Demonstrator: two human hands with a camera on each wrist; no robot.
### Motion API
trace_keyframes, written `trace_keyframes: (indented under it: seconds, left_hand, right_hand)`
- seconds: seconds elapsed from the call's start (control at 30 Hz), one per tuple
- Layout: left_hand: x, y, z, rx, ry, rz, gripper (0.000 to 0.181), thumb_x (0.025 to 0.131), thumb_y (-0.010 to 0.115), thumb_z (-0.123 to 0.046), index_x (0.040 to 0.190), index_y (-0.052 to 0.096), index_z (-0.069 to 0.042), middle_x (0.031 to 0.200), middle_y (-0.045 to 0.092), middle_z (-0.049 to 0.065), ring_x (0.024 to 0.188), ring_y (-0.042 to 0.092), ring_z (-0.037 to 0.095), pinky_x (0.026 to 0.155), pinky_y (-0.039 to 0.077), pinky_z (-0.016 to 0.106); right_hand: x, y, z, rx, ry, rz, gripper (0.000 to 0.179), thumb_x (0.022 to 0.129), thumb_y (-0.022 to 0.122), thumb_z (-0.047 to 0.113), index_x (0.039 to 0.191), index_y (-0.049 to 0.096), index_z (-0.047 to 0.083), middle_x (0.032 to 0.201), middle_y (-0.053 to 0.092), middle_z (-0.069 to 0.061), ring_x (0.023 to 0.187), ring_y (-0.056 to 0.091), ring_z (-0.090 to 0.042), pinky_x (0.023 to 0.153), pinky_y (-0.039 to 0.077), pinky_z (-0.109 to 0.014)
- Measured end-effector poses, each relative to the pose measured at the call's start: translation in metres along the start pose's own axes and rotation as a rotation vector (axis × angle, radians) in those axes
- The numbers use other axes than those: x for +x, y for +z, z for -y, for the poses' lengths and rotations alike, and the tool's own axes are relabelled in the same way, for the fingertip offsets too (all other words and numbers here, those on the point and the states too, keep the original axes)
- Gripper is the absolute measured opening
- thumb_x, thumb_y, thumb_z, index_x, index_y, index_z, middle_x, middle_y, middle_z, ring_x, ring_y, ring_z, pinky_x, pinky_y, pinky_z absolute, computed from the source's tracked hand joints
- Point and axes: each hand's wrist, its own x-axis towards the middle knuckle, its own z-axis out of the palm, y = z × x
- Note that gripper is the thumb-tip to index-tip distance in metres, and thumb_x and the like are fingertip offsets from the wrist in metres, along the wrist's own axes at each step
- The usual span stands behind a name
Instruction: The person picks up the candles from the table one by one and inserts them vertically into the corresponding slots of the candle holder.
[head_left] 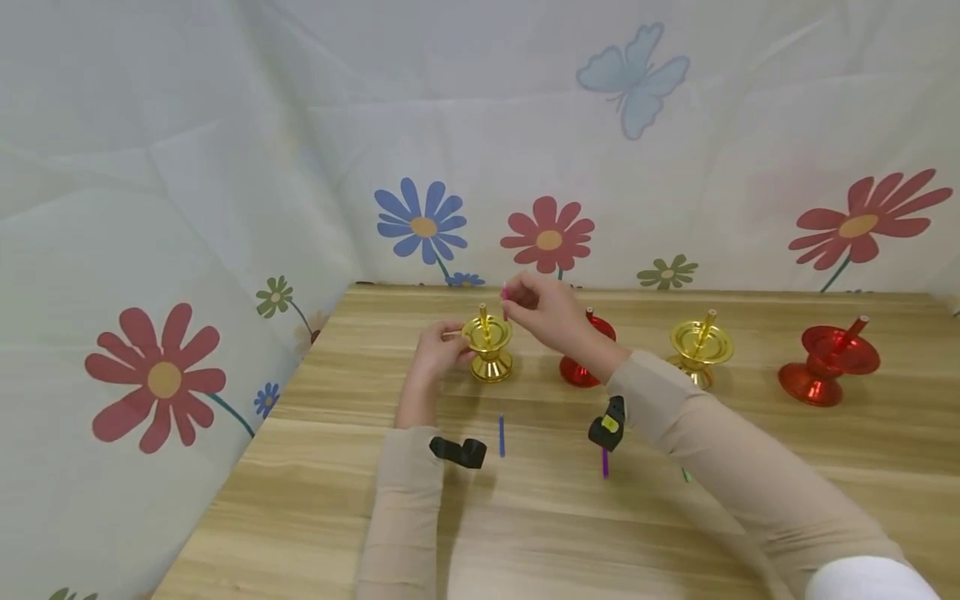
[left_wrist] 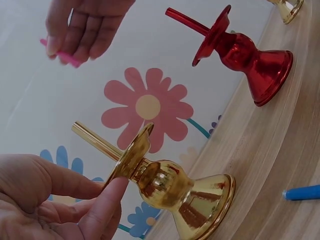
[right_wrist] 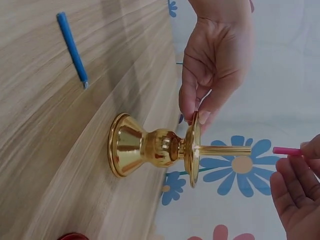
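Note:
At the left of a row, a gold candle holder (head_left: 491, 367) stands upright on the table, with a thin tube rising from its dish. My left hand (head_left: 438, 350) pinches the rim of that dish between thumb and fingers, as the left wrist view shows closely. Above and just right of the holder, my right hand (head_left: 549, 312) pinches a thin pink candle (right_wrist: 286, 150) between thumb and fingertips. In the right wrist view the candle's lower end is near the top of the tube (right_wrist: 227, 150), with a small gap between them.
Further right along the wooden table (head_left: 322, 467) stand a red holder (head_left: 577, 372), a second gold holder (head_left: 701, 343) and another red one (head_left: 813, 379). Nearer lie a blue candle (head_left: 502, 436), a purple candle (head_left: 605, 463) and a partly hidden green one (head_left: 686, 475). Flowered cloth (head_left: 480, 108) hangs behind.

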Motion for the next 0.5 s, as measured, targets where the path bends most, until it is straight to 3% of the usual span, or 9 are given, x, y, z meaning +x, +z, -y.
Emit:
trace_keyframes:
  seconds: [0.1, 0.23, 0.3, 0.5]
  left_hand:
    - [0.0, 0.0, -0.002, 0.008, -0.005, 0.002, 0.036, 0.093, 0.05, 0.004, 0.129, 0.049, 0.008, 0.102, 0.057, 0.016, 0.07, 0.059, 0.011, 0.078, 0.056, 0.023]
    - [0.001, -0.001, -0.003, 0.01, -0.016, 0.006, 0.035, 0.094, 0.05, 0.004, 0.129, 0.05, 0.008, 0.101, 0.057, 0.016, 0.068, 0.057, 0.008, 0.068, 0.054, 0.015]
    - [0.001, -0.001, -0.003, 0.01, -0.019, 0.005, 0.035, 0.093, 0.05, 0.004, 0.128, 0.05, 0.007, 0.101, 0.057, 0.016, 0.067, 0.058, 0.008, 0.071, 0.055, 0.018]
    - [-0.001, 0.001, -0.003, -0.01, -0.024, 0.007, 0.036, 0.094, 0.049, 0.005, 0.13, 0.048, 0.007, 0.102, 0.056, 0.016, 0.069, 0.058, 0.009, 0.096, 0.051, 0.039]
  right_hand:
    - [0.008, 0.004, 0.0, 0.023, -0.003, 0.002, 0.016, 0.091, 0.063, 0.009, 0.102, 0.062, -0.001, 0.093, 0.066, -0.013, 0.082, 0.061, -0.022, 0.078, 0.055, -0.031]
    - [0.014, 0.01, -0.001, 0.048, -0.017, -0.004, 0.014, 0.091, 0.061, 0.007, 0.102, 0.061, -0.002, 0.092, 0.065, -0.014, 0.08, 0.06, -0.023, 0.075, 0.054, -0.029]
    - [0.016, 0.013, -0.002, 0.059, -0.019, -0.011, 0.013, 0.091, 0.06, 0.006, 0.102, 0.061, -0.002, 0.092, 0.065, -0.014, 0.08, 0.06, -0.023, 0.074, 0.054, -0.028]
    - [0.026, 0.02, -0.005, 0.08, 0.015, -0.049, 0.017, 0.092, 0.061, 0.008, 0.105, 0.06, -0.002, 0.096, 0.065, -0.014, 0.084, 0.061, -0.023, 0.078, 0.055, -0.031]
